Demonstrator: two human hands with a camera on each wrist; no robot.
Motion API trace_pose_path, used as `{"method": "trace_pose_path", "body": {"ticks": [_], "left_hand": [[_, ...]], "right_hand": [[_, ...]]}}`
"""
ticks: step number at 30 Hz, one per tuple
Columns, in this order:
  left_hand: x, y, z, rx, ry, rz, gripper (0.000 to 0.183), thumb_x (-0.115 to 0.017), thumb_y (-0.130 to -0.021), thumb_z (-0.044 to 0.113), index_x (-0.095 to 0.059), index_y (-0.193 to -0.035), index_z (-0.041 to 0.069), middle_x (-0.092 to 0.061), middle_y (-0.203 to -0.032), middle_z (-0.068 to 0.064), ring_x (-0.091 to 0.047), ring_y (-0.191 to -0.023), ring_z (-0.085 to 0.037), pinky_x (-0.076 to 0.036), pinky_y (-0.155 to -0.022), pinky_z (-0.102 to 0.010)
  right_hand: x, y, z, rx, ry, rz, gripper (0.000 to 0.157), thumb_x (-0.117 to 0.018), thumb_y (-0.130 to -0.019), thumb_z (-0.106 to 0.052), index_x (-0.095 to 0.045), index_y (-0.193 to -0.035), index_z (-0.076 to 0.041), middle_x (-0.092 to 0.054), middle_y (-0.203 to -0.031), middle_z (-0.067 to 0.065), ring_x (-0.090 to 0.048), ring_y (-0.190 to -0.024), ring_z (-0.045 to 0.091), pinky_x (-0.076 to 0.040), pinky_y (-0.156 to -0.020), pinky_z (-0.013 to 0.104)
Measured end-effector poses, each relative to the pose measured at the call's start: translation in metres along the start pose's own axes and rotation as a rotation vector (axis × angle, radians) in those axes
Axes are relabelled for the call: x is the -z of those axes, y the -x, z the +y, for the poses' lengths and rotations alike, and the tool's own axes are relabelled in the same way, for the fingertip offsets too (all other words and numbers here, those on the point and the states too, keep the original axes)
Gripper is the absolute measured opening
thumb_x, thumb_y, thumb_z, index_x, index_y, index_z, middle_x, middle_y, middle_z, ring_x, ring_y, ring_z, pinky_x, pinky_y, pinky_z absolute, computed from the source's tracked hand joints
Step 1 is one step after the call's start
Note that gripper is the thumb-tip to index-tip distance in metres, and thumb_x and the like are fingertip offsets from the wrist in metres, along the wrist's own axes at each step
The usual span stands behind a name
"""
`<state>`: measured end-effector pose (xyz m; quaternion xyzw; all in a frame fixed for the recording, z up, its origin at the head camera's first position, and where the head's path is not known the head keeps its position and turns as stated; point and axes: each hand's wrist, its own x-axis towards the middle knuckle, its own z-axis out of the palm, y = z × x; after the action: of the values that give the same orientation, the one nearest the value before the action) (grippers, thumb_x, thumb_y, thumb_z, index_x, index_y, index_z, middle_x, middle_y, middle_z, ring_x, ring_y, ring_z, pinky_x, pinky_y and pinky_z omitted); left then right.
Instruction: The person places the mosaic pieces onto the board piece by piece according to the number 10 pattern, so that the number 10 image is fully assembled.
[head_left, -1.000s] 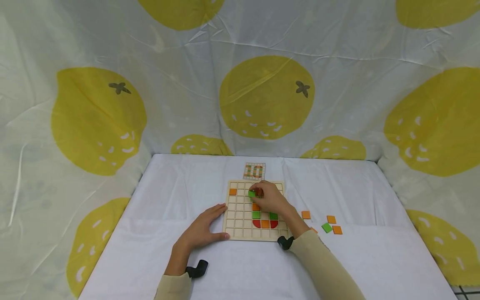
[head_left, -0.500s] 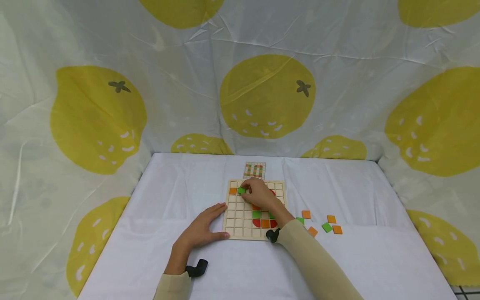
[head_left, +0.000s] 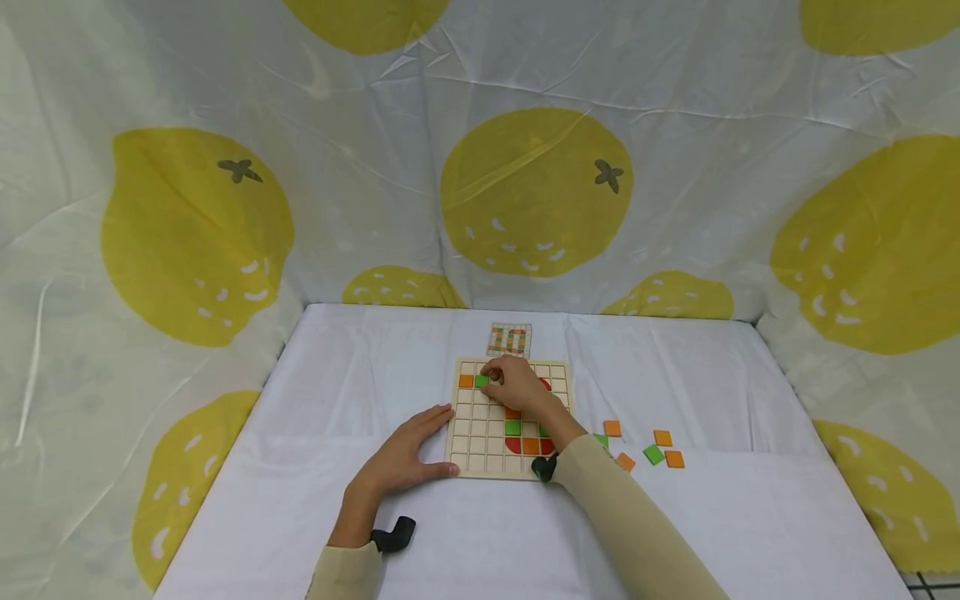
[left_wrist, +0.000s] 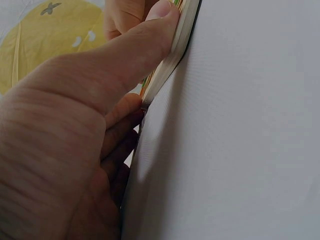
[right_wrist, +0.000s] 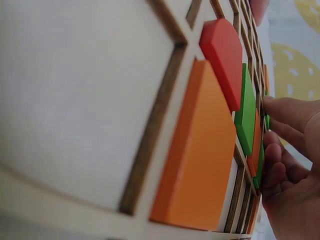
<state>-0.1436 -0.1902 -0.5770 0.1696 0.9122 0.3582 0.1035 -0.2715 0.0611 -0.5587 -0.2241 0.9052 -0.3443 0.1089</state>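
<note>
The bare left hand (head_left: 405, 458) is held with fingers extended and thumb spread apart; the beige-sleeved right arm (head_left: 633, 512) is angled inward, and the bare right hand (head_left: 522, 390) is curved, thumb and forefinger held close

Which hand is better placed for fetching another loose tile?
Probably the right hand: the loose tiles lie on its side of the board, while the left hand touches the opposite edge.

The white-covered table (head_left: 750, 517) bears a grid board (head_left: 471, 445), patterned card (head_left: 510, 339) and loose tiles (head_left: 654, 455)
</note>
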Motion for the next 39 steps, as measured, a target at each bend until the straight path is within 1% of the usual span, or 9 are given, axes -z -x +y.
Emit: {"method": "trace_pose_path", "body": {"ticks": [4,10,14,21,26,28,31,36,39], "left_hand": [[-0.001,-0.001,-0.001,-0.001,-0.002,-0.003,0.095,-0.080,-0.080,0.063,-0.042,-0.159,0.026,-0.035,-0.168,0.004,-0.030,-0.157,-0.027,-0.031,-0.123,-0.058],[-0.001,0.001,-0.004,-0.003,-0.008,0.003,0.094,-0.081,-0.081,0.060,-0.042,-0.159,0.025,-0.036,-0.167,0.003,-0.031,-0.156,-0.028,-0.032,-0.122,-0.059],[0.000,0.004,-0.005,0.003,-0.012,0.007,0.094,-0.082,-0.080,0.059,-0.043,-0.159,0.025,-0.037,-0.167,0.002,-0.032,-0.156,-0.029,-0.032,-0.122,-0.059],[-0.003,0.002,-0.004,0.011,-0.007,-0.006,0.095,-0.081,-0.079,0.060,-0.041,-0.159,0.027,-0.035,-0.167,0.006,-0.030,-0.157,-0.026,-0.031,-0.123,-0.057],[-0.001,-0.001,-0.002,0.014,-0.009,-0.003,0.095,-0.082,-0.079,0.059,-0.041,-0.160,0.027,-0.034,-0.168,0.007,-0.029,-0.157,-0.025,-0.030,-0.124,-0.057],[-0.001,-0.001,-0.001,0.016,-0.005,-0.002,0.096,-0.083,-0.079,0.058,-0.041,-0.159,0.027,-0.034,-0.168,0.006,-0.029,-0.157,-0.025,-0.030,-0.124,-0.057],[-0.003,-0.001,-0.002,0.017,-0.001,-0.006,0.096,-0.083,-0.079,0.058,-0.041,-0.159,0.027,-0.034,-0.168,0.006,-0.029,-0.157,-0.026,-0.030,-0.124,-0.058],[-0.004,-0.002,-0.004,0.026,-0.030,-0.014,0.097,-0.082,-0.079,0.061,-0.039,-0.160,0.029,-0.033,-0.168,0.008,-0.028,-0.157,-0.023,-0.031,-0.124,-0.054],[-0.003,-0.003,-0.005,0.003,-0.032,0.005,0.097,-0.082,-0.078,0.061,-0.041,-0.159,0.026,-0.035,-0.167,0.006,-0.030,-0.157,-0.025,-0.032,-0.123,-0.056]], "right_hand": [[0.003,0.002,0.000,0.004,0.005,-0.002,0.026,-0.074,-0.095,-0.022,-0.074,-0.119,-0.011,-0.068,-0.104,0.003,-0.057,-0.087,0.014,-0.052,-0.081,0.032],[0.006,0.010,-0.001,0.042,-0.046,0.027,0.024,-0.068,-0.099,-0.017,-0.074,-0.121,-0.009,-0.071,-0.109,0.003,-0.064,-0.096,0.015,-0.056,-0.088,0.034],[0.010,0.019,0.001,0.040,-0.054,0.044,0.024,-0.068,-0.099,-0.018,-0.074,-0.121,-0.010,-0.072,-0.110,0.001,-0.065,-0.097,0.013,-0.057,-0.089,0.033],[0.033,0.049,0.008,0.044,-0.102,0.137,0.025,-0.071,-0.097,-0.015,-0.074,-0.119,-0.005,-0.071,-0.108,0.002,-0.062,-0.093,0.016,-0.056,-0.083,0.033],[0.055,0.070,0.016,0.057,-0.047,0.177,0.025,-0.072,-0.096,-0.015,-0.074,-0.119,-0.004,-0.070,-0.106,0.004,-0.060,-0.091,0.019,-0.054,-0.077,0.031],[0.062,0.080,0.021,0.046,-0.015,0.184,0.026,-0.073,-0.096,-0.016,-0.074,-0.120,-0.005,-0.071,-0.106,0.006,-0.060,-0.091,0.019,-0.053,-0.075,0.031],[0.069,0.096,0.030,0.001,0.018,0.202,0.025,-0.074,-0.095,-0.017,-0.074,-0.118,-0.007,-0.071,-0.108,0.006,-0.059,-0.092,0.018,-0.052,-0.074,0.030],[0.078,0.119,0.045,-0.048,0.062,0.209,0.026,-0.075,-0.095,-0.020,-0.074,-0.118,-0.008,-0.071,-0.106,0.002,-0.058,-0.092,0.017,-0.052,-0.073,0.029],[0.082,0.132,0.054,-0.074,0.081,0.200,0.027,-0.074,-0.095,-0.020,-0.074,-0.120,-0.009,-0.069,-0.104,0.001,-0.058,-0.091,0.018,-0.051,-0.074,0.030]]}}
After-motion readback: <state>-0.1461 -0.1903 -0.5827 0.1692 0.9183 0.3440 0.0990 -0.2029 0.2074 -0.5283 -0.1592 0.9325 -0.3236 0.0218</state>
